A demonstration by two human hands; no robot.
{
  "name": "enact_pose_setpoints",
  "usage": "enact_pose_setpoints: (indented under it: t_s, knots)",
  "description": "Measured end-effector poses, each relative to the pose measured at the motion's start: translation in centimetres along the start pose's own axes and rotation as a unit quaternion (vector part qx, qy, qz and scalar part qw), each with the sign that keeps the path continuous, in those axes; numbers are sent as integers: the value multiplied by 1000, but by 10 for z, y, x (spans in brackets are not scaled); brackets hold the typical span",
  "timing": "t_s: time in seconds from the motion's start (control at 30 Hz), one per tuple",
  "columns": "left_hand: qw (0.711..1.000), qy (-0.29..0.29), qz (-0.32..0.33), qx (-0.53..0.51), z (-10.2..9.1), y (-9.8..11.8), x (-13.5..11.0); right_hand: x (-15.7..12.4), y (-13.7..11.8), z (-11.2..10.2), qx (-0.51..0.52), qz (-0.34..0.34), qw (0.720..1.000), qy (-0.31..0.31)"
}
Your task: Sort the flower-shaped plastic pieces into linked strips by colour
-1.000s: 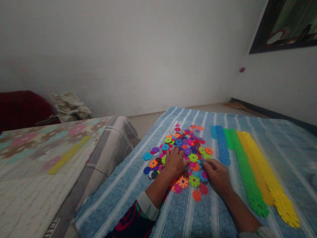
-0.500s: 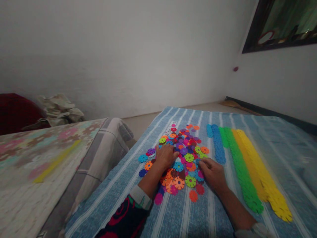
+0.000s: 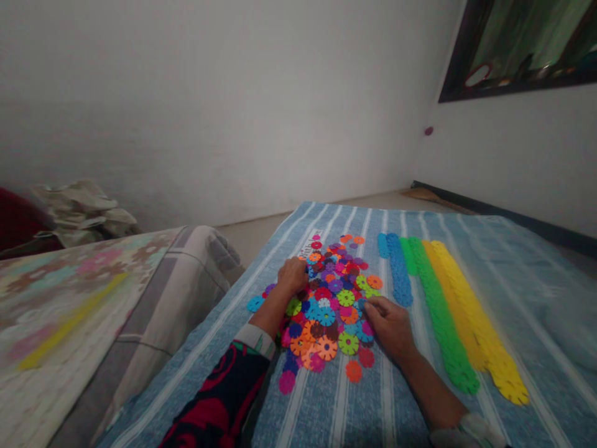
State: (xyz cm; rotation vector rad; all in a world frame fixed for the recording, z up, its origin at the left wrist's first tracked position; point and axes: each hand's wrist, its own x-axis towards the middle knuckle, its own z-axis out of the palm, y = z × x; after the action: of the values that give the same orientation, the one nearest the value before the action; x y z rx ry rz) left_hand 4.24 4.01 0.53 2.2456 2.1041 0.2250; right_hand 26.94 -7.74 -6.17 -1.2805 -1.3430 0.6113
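Two bare hands work at a loose pile of colored, notched discs point(image 3: 346, 298) on a blue striped cloth point(image 3: 321, 407). The right hand point(image 3: 390, 325) has its thumb and fingertips drawn together at the pile's right edge, against a blue disc point(image 3: 361, 303); I cannot tell whether they pinch it. The left hand point(image 3: 293, 275) bends down over the pile's left side, its fingertips hidden, so its grip cannot be told. Near the right hand lie overlapping rows of discs: a blue row point(image 3: 401, 274), then a green row point(image 3: 441, 330), then an amber row point(image 3: 459, 317) beside a yellow row point(image 3: 482, 323). An orange disc point(image 3: 353, 371) sits at the pile's near edge. Well to the left, a yellow strip point(image 3: 74, 320) rests on a patterned cover point(image 3: 93, 348).
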Motion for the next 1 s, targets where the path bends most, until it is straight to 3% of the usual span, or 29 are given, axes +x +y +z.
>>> enact_pose_setpoints:
  t_s: [0.27, 0.43, 0.6, 0.83, 1.0]
  knots:
    - [998, 5, 13, -68, -1, -25, 26, 8, -2, 5, 75, 60, 995, 29]
    - [945, 45, -6, -324, 7, -33, 19, 8, 0, 6, 70, 57, 996, 26]
    - [887, -3, 27, -461, 10, -3, -10, 9, -4, 3, 102, 43, 994, 4]
    - [864, -73, 96, -489, 16, 49, -53, 13, -13, -4, 164, 26, 986, -17]
    - [845, -94, 105, -517, 23, 63, -70, 16, -20, -8, 123, 5, 989, -87]
